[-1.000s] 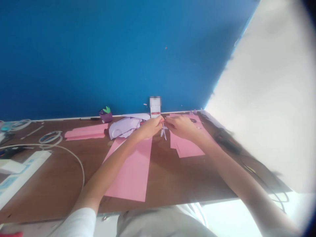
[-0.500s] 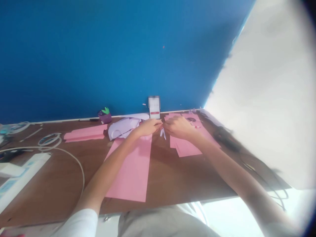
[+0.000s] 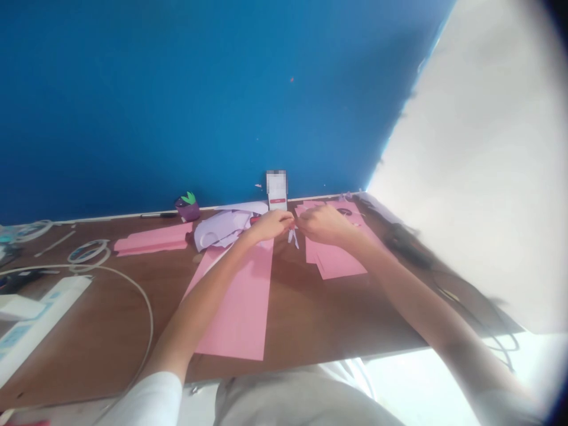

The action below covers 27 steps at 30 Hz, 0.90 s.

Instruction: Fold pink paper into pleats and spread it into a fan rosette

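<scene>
My left hand point(image 3: 274, 225) and my right hand point(image 3: 323, 223) meet fingertip to fingertip above the far part of the table. Both are closed in a pinch, and whatever sits between the fingers is too small to make out. Just below the fingertips show thin lilac paper strips point(image 3: 293, 238); I cannot tell whether they touch the hands. Under my left forearm lies a long pink paper sheet point(image 3: 239, 319). Crumpled lilac paper point(image 3: 222, 229) is beside my left hand, with a small red object partly hidden behind that hand. Pink sheets point(image 3: 337, 266) lie beneath my right hand.
A phone point(image 3: 277, 198) leans on the blue wall. To the left are a purple pot point(image 3: 188, 210), folded pink paper point(image 3: 153, 239), a tape roll point(image 3: 89, 251), a white power strip point(image 3: 44, 319) and a looping cable point(image 3: 148, 307). Dark cables point(image 3: 448, 294) run along the right edge.
Both hands stay together, with small shifts of the fingers and wrists. Between the fingertips, the lilac strip visible a second ago is now mostly covered. The view has shifted slightly.
</scene>
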Each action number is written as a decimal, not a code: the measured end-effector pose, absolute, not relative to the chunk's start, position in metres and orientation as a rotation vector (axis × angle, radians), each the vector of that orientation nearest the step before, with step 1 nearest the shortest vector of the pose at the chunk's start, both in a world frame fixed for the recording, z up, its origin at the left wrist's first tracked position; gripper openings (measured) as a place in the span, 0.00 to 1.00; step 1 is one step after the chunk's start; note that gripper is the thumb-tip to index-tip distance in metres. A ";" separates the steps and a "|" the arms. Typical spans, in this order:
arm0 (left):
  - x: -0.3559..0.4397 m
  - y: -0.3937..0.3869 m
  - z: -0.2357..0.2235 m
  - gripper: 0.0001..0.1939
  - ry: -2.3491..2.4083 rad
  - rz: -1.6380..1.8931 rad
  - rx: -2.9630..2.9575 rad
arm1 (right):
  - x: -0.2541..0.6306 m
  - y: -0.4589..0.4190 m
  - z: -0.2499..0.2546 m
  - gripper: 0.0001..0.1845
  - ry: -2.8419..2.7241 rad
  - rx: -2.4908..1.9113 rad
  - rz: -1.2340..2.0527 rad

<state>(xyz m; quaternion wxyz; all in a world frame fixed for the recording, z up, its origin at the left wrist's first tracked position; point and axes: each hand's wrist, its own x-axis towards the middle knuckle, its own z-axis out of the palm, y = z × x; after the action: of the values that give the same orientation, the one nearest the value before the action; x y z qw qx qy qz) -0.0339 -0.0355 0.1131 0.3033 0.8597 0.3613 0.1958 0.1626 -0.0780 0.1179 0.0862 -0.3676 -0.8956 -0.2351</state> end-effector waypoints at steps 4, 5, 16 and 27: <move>-0.032 -0.040 0.119 0.15 0.897 0.509 2.187 | 0.162 -0.078 0.118 0.14 -2.673 -1.119 -0.735; -0.032 -0.040 0.121 0.14 0.875 0.511 2.170 | 0.162 -0.079 0.119 0.14 -2.666 -1.117 -0.738; -0.080 -0.041 0.148 0.14 1.024 0.749 1.755 | 0.172 -0.102 0.154 0.15 -2.258 -1.027 -0.003; -0.065 -0.037 0.133 0.24 0.798 0.816 1.727 | 0.180 -0.063 0.114 0.28 -2.370 -1.266 0.678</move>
<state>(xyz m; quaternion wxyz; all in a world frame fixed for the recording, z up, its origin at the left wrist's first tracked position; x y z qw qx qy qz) -0.0653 -0.0373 0.1325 0.5105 0.7174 0.3313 0.3391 0.1796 -0.0635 0.1136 0.1844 -0.4489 -0.8406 0.2405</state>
